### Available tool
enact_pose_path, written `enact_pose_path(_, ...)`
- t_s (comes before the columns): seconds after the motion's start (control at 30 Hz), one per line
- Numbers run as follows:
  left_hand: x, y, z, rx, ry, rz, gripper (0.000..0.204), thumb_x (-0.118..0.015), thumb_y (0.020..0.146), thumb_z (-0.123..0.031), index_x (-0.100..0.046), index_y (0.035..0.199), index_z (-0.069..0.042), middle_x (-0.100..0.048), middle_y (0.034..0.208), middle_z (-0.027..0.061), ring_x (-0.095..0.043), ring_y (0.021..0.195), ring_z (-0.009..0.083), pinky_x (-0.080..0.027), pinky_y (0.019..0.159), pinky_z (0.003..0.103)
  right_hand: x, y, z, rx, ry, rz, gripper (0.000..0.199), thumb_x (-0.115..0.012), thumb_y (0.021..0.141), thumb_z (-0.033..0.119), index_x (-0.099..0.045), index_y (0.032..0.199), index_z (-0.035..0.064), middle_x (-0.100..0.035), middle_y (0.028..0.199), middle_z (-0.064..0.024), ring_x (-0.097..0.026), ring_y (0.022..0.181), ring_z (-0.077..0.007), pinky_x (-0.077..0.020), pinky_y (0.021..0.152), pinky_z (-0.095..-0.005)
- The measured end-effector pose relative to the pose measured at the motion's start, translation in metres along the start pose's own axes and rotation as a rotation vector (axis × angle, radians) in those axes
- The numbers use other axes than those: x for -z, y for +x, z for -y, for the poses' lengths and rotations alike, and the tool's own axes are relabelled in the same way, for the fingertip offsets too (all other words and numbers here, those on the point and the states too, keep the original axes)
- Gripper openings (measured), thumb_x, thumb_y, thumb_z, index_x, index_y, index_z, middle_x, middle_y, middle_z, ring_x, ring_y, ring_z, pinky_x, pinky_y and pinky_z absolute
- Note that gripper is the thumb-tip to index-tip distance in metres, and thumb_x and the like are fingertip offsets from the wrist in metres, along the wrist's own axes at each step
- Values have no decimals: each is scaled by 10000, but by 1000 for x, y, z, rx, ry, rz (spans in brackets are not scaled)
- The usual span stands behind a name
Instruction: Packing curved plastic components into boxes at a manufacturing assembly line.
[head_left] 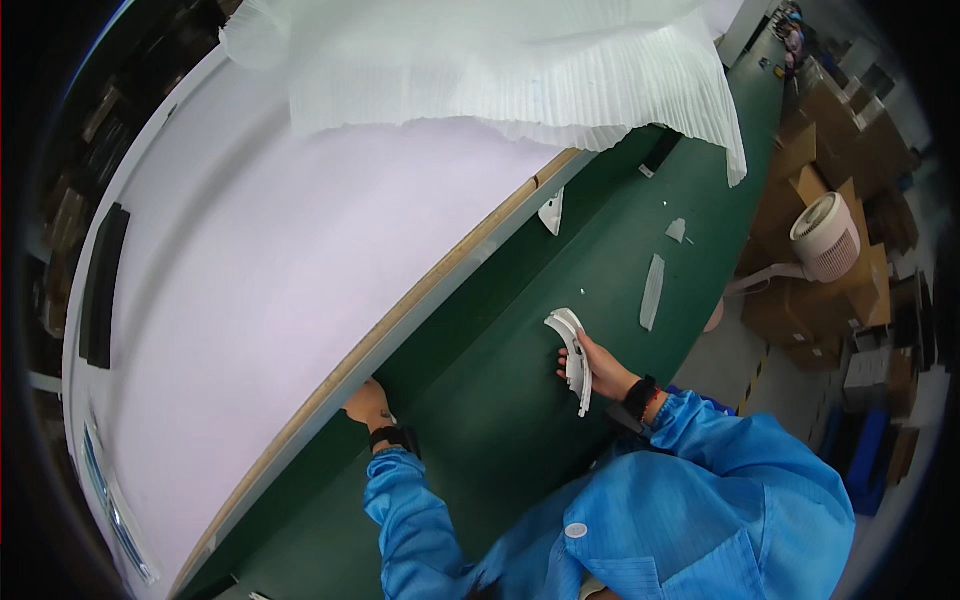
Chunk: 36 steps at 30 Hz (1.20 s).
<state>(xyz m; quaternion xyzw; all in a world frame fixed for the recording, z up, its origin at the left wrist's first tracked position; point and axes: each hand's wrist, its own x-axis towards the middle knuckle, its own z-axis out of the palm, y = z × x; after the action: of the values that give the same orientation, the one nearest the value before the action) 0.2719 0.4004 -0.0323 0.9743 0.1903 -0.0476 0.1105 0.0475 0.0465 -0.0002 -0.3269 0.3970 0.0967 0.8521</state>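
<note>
A curved white plastic part [572, 362] with a stepped edge is held upright in my right hand [600, 368], fingers wrapped round its side, above the green bench top [500, 385]. My left hand [368, 403] reaches under the edge of the raised white shelf [330, 260]. The shelf hides its fingers, so what they touch does not show. Another white plastic piece [551, 212] pokes out from under the shelf farther along.
White foam sheets [500, 80] hang over the shelf's far end. Scraps of foam [652, 292] lie on the bench at the right. A pink-white fan [826, 238] and cardboard boxes [800, 300] stand beyond the bench. A black strip [103, 285] rests on the shelf.
</note>
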Motion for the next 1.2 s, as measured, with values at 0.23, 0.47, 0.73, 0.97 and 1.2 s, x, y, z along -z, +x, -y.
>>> enact_pose_path(0.23, -17, -24, 48, -70, -229, -208, 412, -677, 739, -320, -594, 923, 39, -608, 899, 220, -593, 851, 429, -494, 761, 484, 1, 1, -11, -23, -63, 164, 462, -502, 963, 394, -431, 1291, 77, -548, 1006, -43, -574, 915, -168, -533, 847, -405)
enact_pose_path(0.47, -4, -210, -12, 144, -1375, 839, 271, -508, 899, -186, -509, 1079, 16, -631, 918, 163, -654, 742, 259, -571, 637, 374, -36, -16, -41, -194, -238, 327, 352, -567, 945, 301, -484, 1209, 84, -547, 998, -27, -565, 959, -152, -539, 820, -407)
enact_pose_path(0.73, -12, -343, 0, -139, -1449, 508, 756, -688, 833, -338, -310, 1379, 22, -497, 1297, 211, -495, 1221, 298, -394, 1004, 353, -31, -35, -69, -402, -642, 526, 438, -549, 956, 220, -403, 1323, 31, -552, 1212, -95, -551, 1099, -196, -445, 962, -356)
enact_pose_path(0.97, -19, -426, 59, 223, -1691, 166, 731, -708, 756, -121, -340, 1376, 7, -476, 1315, 149, -463, 1227, 248, -378, 1017, 362, -55, -81, -136, -545, -1012, 756, 499, -478, 986, 338, -379, 1372, 38, -494, 1319, -82, -498, 1177, -172, -401, 1018, -336)
enact_pose_path(1.2, -71, -516, 154, 600, -1501, -9, 622, -723, 727, -139, -431, 1251, 26, -587, 1097, 138, -565, 1050, 244, -457, 885, 362, -48, -69, -171, -335, -1303, 588, 364, -527, 967, 327, -522, 1224, 70, -517, 821, 3, -582, 833, -129, -494, 714, -255)
